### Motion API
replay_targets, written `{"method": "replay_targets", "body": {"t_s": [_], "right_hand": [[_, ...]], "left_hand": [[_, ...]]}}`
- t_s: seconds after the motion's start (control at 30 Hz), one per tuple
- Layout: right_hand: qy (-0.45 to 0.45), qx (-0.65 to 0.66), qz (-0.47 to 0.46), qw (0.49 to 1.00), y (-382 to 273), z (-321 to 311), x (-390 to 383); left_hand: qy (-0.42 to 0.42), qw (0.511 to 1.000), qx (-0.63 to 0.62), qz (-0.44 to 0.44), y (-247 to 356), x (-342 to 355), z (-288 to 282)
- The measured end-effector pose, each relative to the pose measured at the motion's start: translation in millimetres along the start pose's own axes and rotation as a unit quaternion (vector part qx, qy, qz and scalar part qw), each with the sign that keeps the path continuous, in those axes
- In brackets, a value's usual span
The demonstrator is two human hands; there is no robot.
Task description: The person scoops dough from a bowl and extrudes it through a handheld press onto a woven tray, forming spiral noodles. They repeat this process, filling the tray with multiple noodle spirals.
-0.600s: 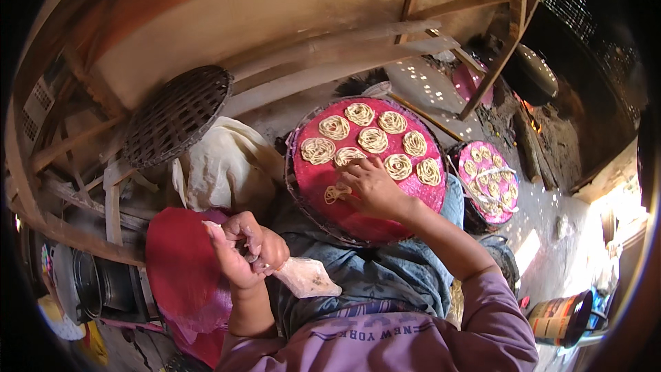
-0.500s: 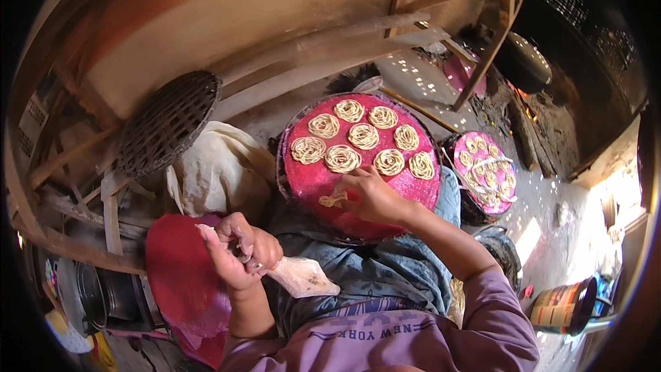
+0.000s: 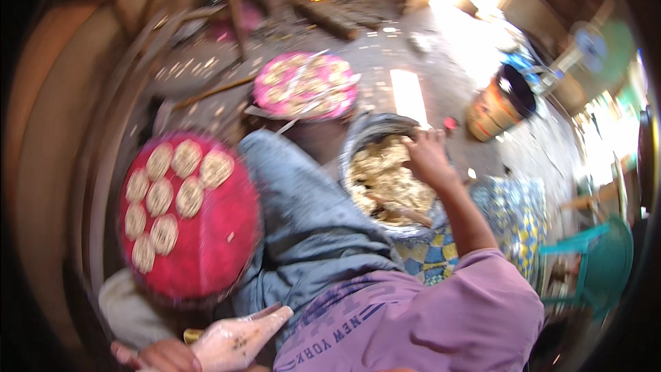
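At the lower left edge, my left hand (image 3: 169,356) is closed round the end of a whitish plastic piping bag (image 3: 241,341), whose tail lies toward my lap. My right hand (image 3: 428,155) reaches over the rim of a grey pot (image 3: 345,158) beside my knee. Its fingers look spread, somewhat blurred, and I see nothing between them. Inside the pot is a lumpy pale yellow dough (image 3: 385,169) with a stick-like wooden tool (image 3: 403,210) in it. Left of my legs, a round red tray (image 3: 220,248) carries several coiled dough rosettes (image 3: 160,197).
Ahead stands a round container with a pink top (image 3: 275,107), bearing more rosettes and white strips. An orange bucket (image 3: 485,114) is at the right, with a teal chair (image 3: 606,255) behind it. Firewood (image 3: 327,17) lies at the far side, glowing at one end.
The view has swung right. My right hand has left the red tray for the dough pot, and the loose dough scrap at its fingers no longer shows. My left hand still holds the bag.
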State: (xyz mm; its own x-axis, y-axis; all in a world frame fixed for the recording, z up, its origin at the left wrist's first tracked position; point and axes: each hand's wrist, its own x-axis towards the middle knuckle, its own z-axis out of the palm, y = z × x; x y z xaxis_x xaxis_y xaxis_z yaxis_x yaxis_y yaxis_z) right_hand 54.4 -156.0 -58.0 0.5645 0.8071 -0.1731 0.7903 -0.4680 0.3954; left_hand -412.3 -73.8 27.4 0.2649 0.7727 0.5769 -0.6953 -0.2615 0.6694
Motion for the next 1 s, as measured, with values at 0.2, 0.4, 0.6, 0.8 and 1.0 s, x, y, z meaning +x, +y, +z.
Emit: {"method": "replay_targets", "body": {"t_s": [0.2, 0.4, 0.6, 0.8, 1.0], "right_hand": [[-0.127, 0.737, -0.387, 0.54, -32, -16, -85], [-0.079, 0.813, -0.001, 0.577, 26, 30, -89], [0.063, 0.816, 0.093, 0.567, 72, 81, -90], [-0.021, 0.824, 0.091, 0.559, 71, 71, -82], [-0.156, 0.792, -0.077, 0.586, 48, 66, -70]], "left_hand": [[0.034, 0.985, -0.166, -0.035, -138, 79, 88], [0.043, 0.979, -0.132, -0.15, -300, 136, 158], [-0.416, 0.787, 0.455, -0.01, -378, 40, 142], [-0.418, 0.77, 0.432, -0.212, -359, 52, 142], [-0.518, 0.79, 0.226, -0.239, -329, 45, 155]]}}
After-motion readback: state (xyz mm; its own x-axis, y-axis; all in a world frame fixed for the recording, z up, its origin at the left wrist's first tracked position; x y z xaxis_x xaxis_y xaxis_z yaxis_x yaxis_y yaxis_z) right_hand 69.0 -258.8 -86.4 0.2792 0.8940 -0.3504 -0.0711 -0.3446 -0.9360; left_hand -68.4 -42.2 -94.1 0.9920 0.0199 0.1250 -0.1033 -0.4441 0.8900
